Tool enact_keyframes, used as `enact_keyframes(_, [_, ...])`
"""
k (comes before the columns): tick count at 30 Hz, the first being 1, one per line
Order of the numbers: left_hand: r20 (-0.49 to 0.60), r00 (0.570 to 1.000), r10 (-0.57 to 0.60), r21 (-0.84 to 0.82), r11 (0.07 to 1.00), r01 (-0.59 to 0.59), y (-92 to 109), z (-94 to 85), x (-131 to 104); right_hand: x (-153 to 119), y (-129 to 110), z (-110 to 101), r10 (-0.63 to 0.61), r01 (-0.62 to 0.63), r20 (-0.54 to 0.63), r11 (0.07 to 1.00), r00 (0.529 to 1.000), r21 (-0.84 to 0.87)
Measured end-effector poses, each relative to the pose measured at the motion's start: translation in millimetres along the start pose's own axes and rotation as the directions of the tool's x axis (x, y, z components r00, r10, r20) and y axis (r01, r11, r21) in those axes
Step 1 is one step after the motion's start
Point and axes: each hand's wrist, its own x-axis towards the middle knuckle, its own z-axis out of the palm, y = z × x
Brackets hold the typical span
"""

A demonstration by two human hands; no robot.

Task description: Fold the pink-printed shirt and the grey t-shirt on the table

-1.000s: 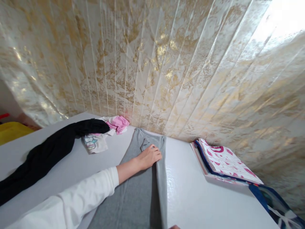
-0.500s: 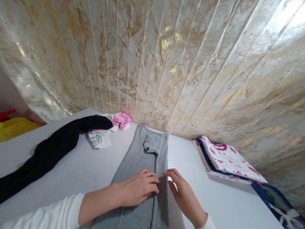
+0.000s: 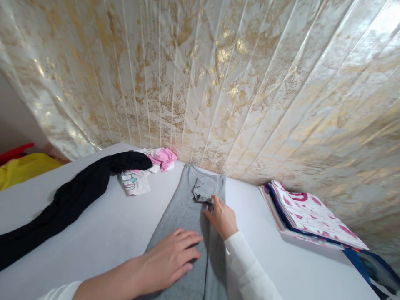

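Observation:
A long grey garment [image 3: 178, 216] lies lengthwise on the white table, its sides folded inward so their edges meet in a line down its length. A small sleeve [image 3: 202, 191] is bunched on its upper part. My left hand [image 3: 171, 258] rests flat on the lower part of the garment, fingers spread. My right hand [image 3: 222, 217] is at the sleeve's lower edge, its thumb and fingers pinching the grey cloth there.
A black garment [image 3: 84, 189] stretches across the left side over a white printed piece [image 3: 136, 183] and a pink one [image 3: 164, 157]. Folded clothes [image 3: 315, 214] are stacked on the right, near a dark blue item [image 3: 359, 264]. A patterned curtain [image 3: 200, 83] hangs behind the table [image 3: 256, 250].
My right hand has moved up the garment from its right edge to the sleeve and closed on cloth. My left hand has shifted slightly left and down.

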Motion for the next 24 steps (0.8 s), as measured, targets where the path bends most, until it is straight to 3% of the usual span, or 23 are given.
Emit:
enact_keyframes(6, [0.090, 0.996, 0.018, 0.083, 0.996, -0.026, 9, 7.3, -2, 35, -1, 10, 0.124, -0.122, -0.043, 0.992, 0.991, 0.044])
enact_keyframes(11, [0.059, 0.997, 0.046, 0.012, 0.999, -0.047, 10, 2.0, -6, 29, 5, 5, 0.070, -0.063, -0.035, 0.984, 0.997, 0.167])
enact_keyframes(14, [0.038, 0.998, 0.041, -0.041, 0.998, -0.040, 13, -2.0, -5, -4, 11, -2, -0.018, 0.029, -0.047, 0.968, 0.999, 0.249])
enact_keyframes(17, [0.010, 0.999, 0.042, -0.073, 0.996, -0.041, 16, -3.2, -2, -54, 16, -9, -0.178, 0.175, -0.032, 0.892, 0.983, 0.418])
enact_keyframes(21, [0.073, 0.960, 0.270, -0.101, 0.960, -0.262, 24, 2.8, 4, -113, 17, -11, -0.308, 0.227, 0.048, 0.788, 0.950, 0.572])
enact_keyframes(24, [0.074, 0.932, 0.355, -0.066, 0.934, -0.351, 32, 9.9, 10, -133, 16, -6, -0.352, 0.286, 0.013, 0.780, 0.936, 0.556])
